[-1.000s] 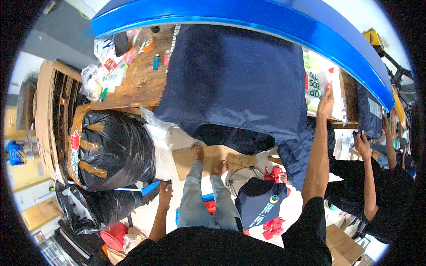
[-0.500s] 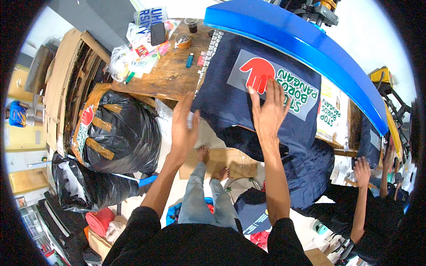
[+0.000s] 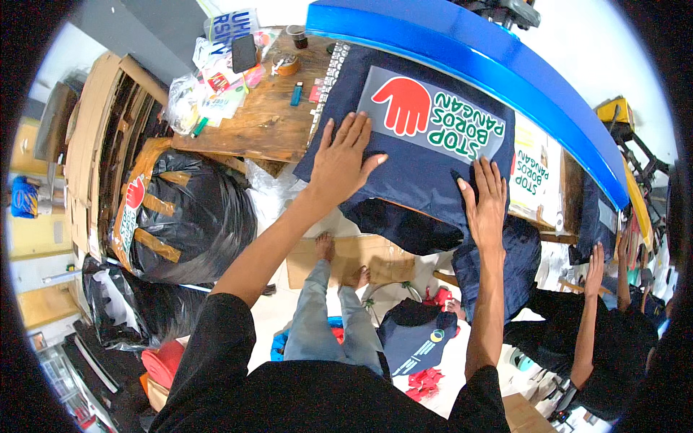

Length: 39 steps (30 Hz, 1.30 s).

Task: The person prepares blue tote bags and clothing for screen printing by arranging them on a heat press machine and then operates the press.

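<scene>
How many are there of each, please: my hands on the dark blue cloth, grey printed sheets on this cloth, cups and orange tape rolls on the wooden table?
Left hand and right hand: 2
Grey printed sheet: 1
Cup: 1
Orange tape roll: 1
Total: 5

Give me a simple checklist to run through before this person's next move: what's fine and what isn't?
1. Grey rectangular film sheet lying on the broad dark-navy cloth: ok.
2. Red hand-shaped design on the sheet uncovered: ok.
3. Bare left hand and bare right hand off the cloth: not ok; the fingers of both rest on it.
4. Both hands apart from the long glossy blue panel: ok.
5. Sheet fixed to the cloth: cannot tell from this view.
</scene>
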Motion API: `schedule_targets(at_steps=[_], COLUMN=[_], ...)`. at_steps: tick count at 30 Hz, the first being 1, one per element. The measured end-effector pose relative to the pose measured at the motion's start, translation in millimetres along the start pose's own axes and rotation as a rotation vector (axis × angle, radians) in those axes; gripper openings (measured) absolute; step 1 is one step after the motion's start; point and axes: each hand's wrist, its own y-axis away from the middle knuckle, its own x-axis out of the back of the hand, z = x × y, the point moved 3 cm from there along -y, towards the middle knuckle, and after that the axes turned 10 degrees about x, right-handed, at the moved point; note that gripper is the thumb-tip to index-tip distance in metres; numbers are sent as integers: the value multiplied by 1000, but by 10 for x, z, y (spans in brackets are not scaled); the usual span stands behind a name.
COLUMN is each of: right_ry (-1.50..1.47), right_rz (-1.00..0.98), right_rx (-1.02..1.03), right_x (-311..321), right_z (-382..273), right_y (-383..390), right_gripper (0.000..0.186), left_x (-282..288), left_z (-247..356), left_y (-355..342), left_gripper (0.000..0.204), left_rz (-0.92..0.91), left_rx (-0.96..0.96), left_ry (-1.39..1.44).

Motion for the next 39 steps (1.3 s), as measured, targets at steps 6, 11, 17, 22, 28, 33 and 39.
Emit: schedule_targets(at_steps=[6,11,17,22,28,33,39], right_ry=[-18,-4,-12,-5,0,11,24], right_rz=[27,34,44,49,42,33,26], right_rx=[7,4,14,9,15,16,14], right_x=[-43,-87,-97,-107,-101,-106,-97], right_z=[61,103,132,134,129,128,112], right_y=[80,127,135,125,120,130,128], right_gripper=[55,54,53,54,54,55,55], left_x=[-44,-71,-100,-97,-106,-93,-95], left_z=[-15,-1,-10,-11,-17,-14,-13], left_y=[-41,-23,-11,-17,-20,-24,-23], left_gripper=[65,65,64,64,65,67,68], left_rz=[-34,-32,-68,-63,-41,-65,-77], left_rx=[-6,-9,6,2,9,20,29], left_ry=[6,5,-24,-9,20,22,7])
